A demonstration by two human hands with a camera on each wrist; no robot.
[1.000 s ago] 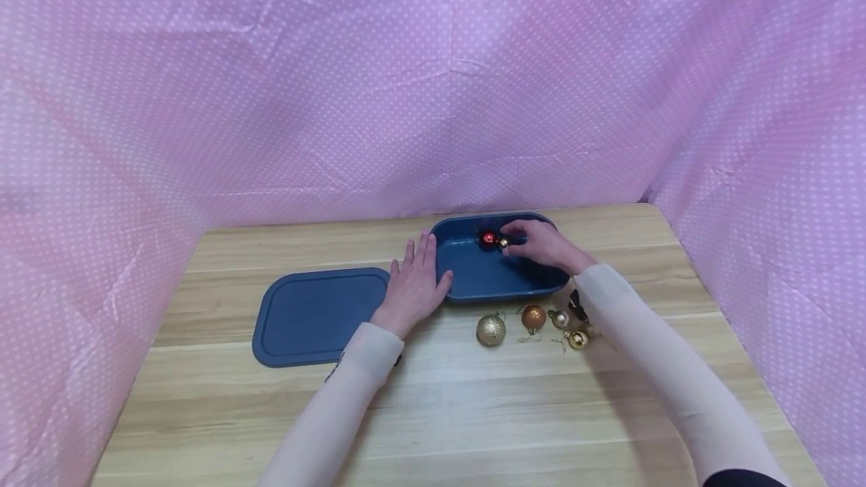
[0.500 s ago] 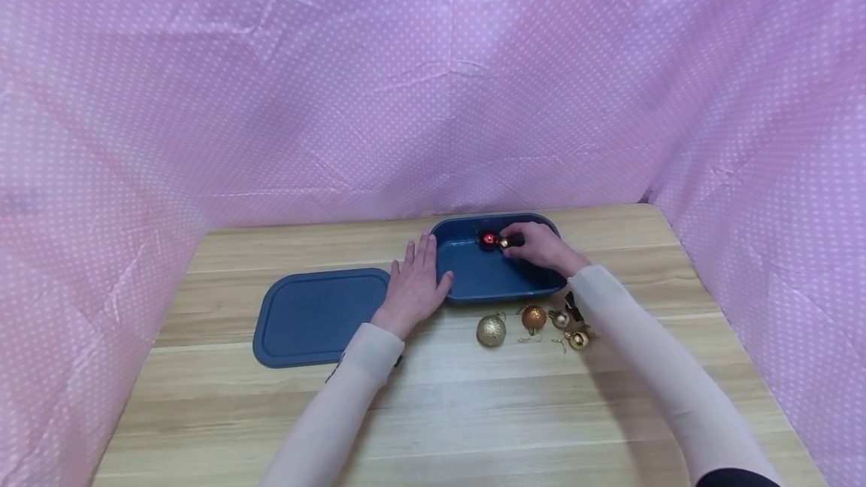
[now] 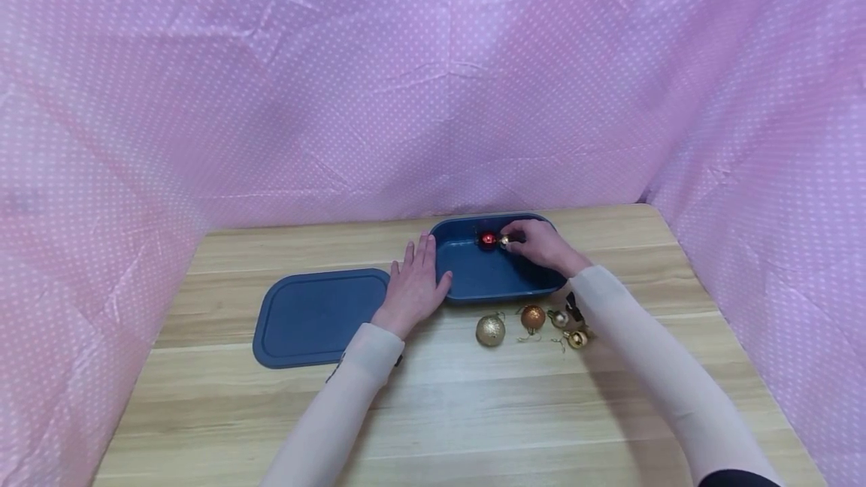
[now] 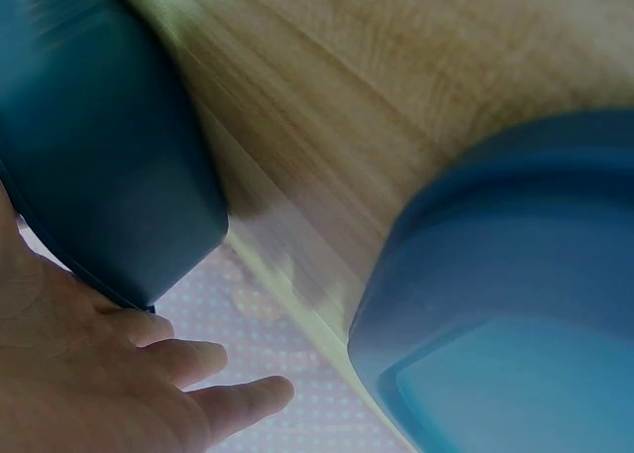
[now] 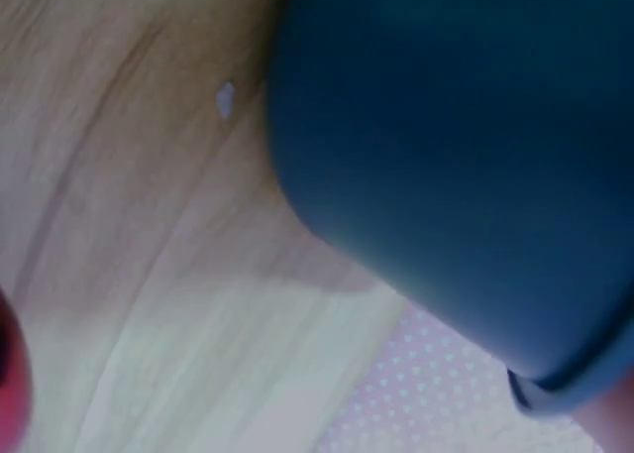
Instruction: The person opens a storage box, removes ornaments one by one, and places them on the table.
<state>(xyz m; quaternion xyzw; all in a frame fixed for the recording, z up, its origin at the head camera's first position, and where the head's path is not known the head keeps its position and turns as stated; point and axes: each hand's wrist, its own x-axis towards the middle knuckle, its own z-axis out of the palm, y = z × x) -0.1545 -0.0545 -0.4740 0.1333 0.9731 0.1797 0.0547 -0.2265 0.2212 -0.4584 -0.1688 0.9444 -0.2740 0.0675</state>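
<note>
In the head view, my left hand (image 3: 414,285) lies with straight fingers against the left rim of a deep blue box (image 3: 473,274). The left wrist view shows those fingers (image 4: 188,359) spread along the box wall (image 4: 129,175). My right hand (image 3: 541,245) reaches into the box at its far right, thumb and fingertips pinching a small shiny gold bauble (image 3: 504,242). Touching or very close to that bauble on its left is a red bauble (image 3: 488,240). In the right wrist view the box's outer wall (image 5: 456,175) hides most of that hand.
A flat blue lid (image 3: 321,318) lies left of the box. In front of the box are a large textured gold bauble (image 3: 490,330), a copper bauble (image 3: 533,317), a small silver bauble (image 3: 559,319) and a small gold one (image 3: 577,339). Pink dotted cloth (image 3: 446,134) hangs behind.
My right fingertips have closed in on the small gold bauble, and the forearm has shifted slightly left. The left hand stays at the box rim.
</note>
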